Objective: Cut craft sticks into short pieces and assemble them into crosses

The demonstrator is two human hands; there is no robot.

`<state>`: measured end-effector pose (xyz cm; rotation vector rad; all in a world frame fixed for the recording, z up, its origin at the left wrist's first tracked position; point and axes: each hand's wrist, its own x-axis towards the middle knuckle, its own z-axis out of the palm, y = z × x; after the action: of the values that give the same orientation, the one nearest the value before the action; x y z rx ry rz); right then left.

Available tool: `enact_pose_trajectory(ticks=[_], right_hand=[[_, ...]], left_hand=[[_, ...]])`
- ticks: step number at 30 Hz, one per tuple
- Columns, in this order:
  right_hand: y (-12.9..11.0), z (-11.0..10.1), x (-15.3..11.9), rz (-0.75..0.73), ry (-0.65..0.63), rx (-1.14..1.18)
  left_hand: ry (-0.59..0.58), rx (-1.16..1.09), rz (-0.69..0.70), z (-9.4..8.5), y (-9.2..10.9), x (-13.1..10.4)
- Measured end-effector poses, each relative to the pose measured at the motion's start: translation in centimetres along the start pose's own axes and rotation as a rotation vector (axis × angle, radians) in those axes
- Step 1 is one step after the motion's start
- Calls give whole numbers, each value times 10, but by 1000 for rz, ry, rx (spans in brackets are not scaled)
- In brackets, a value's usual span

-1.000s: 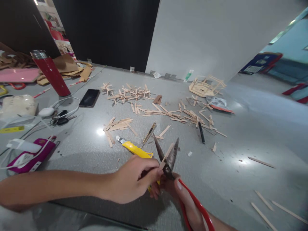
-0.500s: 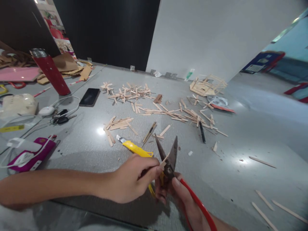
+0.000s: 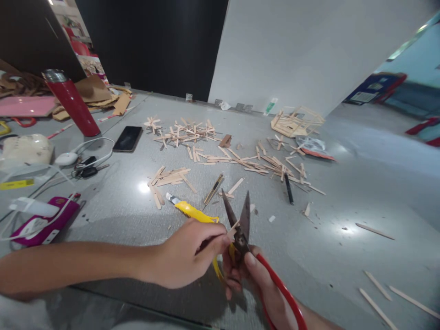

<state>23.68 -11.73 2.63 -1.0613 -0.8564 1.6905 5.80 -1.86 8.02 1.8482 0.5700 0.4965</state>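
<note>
My left hand (image 3: 194, 252) pinches a short piece of wooden craft stick (image 3: 234, 228) between thumb and fingers. The stick reaches in between the blades near the pivot of the scissors (image 3: 242, 229). Those scissors have dark metal blades, parted in a V, and red handles. My right hand (image 3: 256, 275) grips them from below, its thumb close to the pivot. A yellow utility knife (image 3: 190, 211) with its blade out lies just beyond my left hand. Beneath the fingers shows a curved yellow loop (image 3: 218, 271), mostly hidden, whose kind I cannot make out.
Wooden sticks (image 3: 237, 160) lie scattered across the grey table, with a stick framework (image 3: 297, 123) at the back right. A slim cutter (image 3: 213, 189) and a black pen (image 3: 288, 189) lie ahead. Leftward are a phone (image 3: 128, 139), red bottle (image 3: 73, 103), keys (image 3: 90, 170) and purple case (image 3: 48, 221).
The scissor blades have drawn slightly closer together around the stick. A small pale scrap now shows just right of the blade tips. Both hands stay in nearly the same place.
</note>
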Motion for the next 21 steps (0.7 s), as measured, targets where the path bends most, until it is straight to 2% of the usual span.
enact_pose_trajectory(ticks=[4, 6, 10, 12, 14, 16, 19, 21], right_hand=[[-3, -2, 4, -51, -81, -39], [-7, -4, 6, -27, -128, -47], [-17, -9, 5, 115, -168, -49], [-24, -11, 3, 99, -152, -157], [-33, -13, 2, 0, -80, -370], [-42, -18, 6, -120, 57, -668], [-51, -31, 19, -255, 390, -1157], [-52, -44, 30, -292, 602, -1411]], left_hand=[[-19, -37, 1, 3, -5, 0], [-9, -33, -6, 4, -8, 0], [188, 75, -53, 1, -10, 1], [278, 90, -70, -3, -9, 2], [344, 64, -79, -7, -8, 3], [396, 23, -88, -9, -8, 4], [432, -19, -88, -9, -10, 5], [426, -14, -85, -9, -12, 6]])
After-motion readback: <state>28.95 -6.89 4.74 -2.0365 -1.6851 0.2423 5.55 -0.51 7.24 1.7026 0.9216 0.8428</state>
